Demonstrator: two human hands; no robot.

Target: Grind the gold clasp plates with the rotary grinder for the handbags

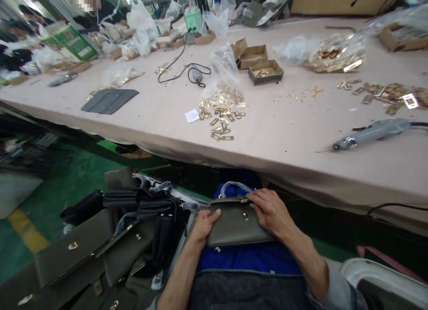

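Note:
An olive-green handbag [234, 227] rests on my lap over blue cloth, its plastic-wrapped handle [234, 185] arching up at the far edge. A small metal clasp shows on its front. My left hand [204, 223] grips the bag's left side, thumb lying on top. At the upper right edge, my right hand [269, 209] holds the bag with bent fingers, close to the metal piece by the flap. What lies under those fingers is hidden.
To my left is a pile of green and black bags [76, 252]. The table [160, 122] ahead carries gold metal frames [222, 122], a small parts box [265, 72], a dark flat panel [109, 100] and an electric screwdriver [374, 132]. A person [110, 11] sits at the far left.

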